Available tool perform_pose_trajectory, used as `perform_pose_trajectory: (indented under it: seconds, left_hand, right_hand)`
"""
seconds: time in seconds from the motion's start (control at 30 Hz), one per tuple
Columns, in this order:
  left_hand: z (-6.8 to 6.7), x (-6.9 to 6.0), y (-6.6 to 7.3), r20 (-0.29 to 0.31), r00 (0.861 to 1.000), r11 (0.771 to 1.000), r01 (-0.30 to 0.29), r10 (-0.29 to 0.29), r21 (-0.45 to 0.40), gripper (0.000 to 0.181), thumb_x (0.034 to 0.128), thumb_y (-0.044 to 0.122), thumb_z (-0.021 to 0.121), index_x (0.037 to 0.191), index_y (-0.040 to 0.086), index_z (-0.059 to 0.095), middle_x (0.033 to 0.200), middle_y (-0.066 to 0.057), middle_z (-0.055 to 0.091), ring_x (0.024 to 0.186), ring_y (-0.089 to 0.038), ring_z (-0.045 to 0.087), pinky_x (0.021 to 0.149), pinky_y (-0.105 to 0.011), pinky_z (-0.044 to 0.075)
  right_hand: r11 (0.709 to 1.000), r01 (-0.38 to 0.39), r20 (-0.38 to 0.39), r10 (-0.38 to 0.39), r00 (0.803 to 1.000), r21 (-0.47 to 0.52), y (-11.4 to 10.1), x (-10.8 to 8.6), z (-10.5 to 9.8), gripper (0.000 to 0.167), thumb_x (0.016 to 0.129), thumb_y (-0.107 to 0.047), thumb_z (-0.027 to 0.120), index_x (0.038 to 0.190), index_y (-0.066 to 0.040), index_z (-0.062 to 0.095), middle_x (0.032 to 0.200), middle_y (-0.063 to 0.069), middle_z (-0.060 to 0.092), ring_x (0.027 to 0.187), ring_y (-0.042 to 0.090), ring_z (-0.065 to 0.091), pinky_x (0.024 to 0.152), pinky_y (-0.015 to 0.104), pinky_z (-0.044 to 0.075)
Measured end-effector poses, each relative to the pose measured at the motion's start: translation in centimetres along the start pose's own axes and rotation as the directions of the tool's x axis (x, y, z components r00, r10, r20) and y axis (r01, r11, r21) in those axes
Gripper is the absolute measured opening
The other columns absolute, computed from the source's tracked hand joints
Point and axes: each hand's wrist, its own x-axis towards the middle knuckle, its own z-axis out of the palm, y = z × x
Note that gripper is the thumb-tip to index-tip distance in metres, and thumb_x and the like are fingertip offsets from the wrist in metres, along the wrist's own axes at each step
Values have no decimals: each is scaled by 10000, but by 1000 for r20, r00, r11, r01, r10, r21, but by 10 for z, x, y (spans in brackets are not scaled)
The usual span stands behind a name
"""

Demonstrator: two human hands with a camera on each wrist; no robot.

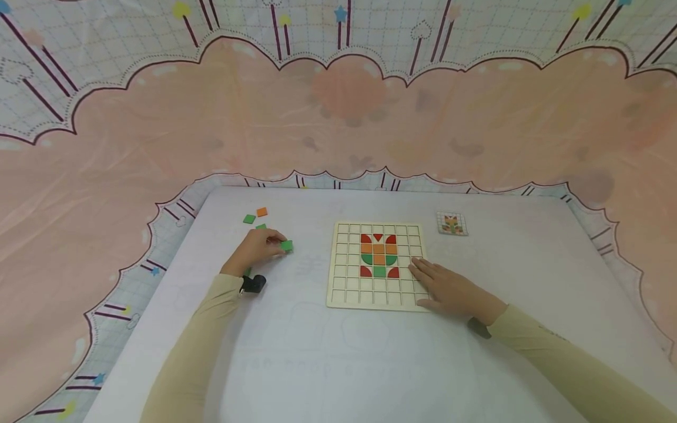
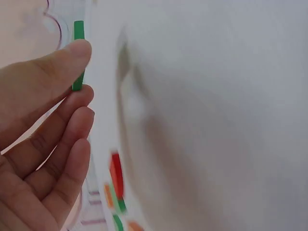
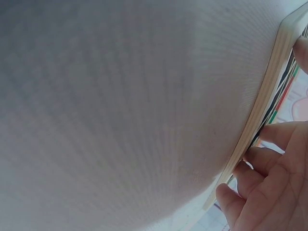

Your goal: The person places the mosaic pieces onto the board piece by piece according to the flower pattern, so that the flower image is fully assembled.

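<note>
My left hand (image 1: 257,249) pinches a green square tile (image 1: 287,245) between thumb and fingers, left of the board; the left wrist view shows this tile (image 2: 78,31) edge-on. A wooden grid board (image 1: 342,294) lies on the table with red, orange and green tiles (image 1: 379,258) set in its middle cells. On the board's right edge rests my right hand (image 1: 446,288), its fingers extended. In the right wrist view, the fingers (image 3: 276,161) lie along the board's wooden edge (image 3: 255,115).
Behind the left hand lie loose green tiles (image 1: 249,218) and an orange tile (image 1: 261,211). A small pattern card (image 1: 452,224) sits beyond the board to the right. A patterned cloth (image 1: 338,117) hangs behind the white table (image 1: 317,364).
</note>
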Motion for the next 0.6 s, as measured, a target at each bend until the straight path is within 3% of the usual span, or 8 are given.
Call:
perform_pose_trajectory:
  seconds: [0.2,0.6]
  left_hand:
    - [14,5,29,18,999,998,-33,34,-56,271,806,131,727,1058,36,688,1042,-119,678,952,-246,594,886,-405,486]
    - [62,17,75,94,991,988,-84,97,-129,275,785,163,757,1039,72,700,1005,-50,684,912,-166,592,882,-335,493]
  right_hand:
    - [1000,1,-1,-1,1000,2,1,-1,0,751,933,-496,484,1491,-64,227,1564,131,202,1439,300,213,1136,440,275]
    - [1000,3,17,-3,1000,17,1,0,-1,743,938,-477,482,1493,-59,217,1567,141,186,1439,316,201,1137,452,265]
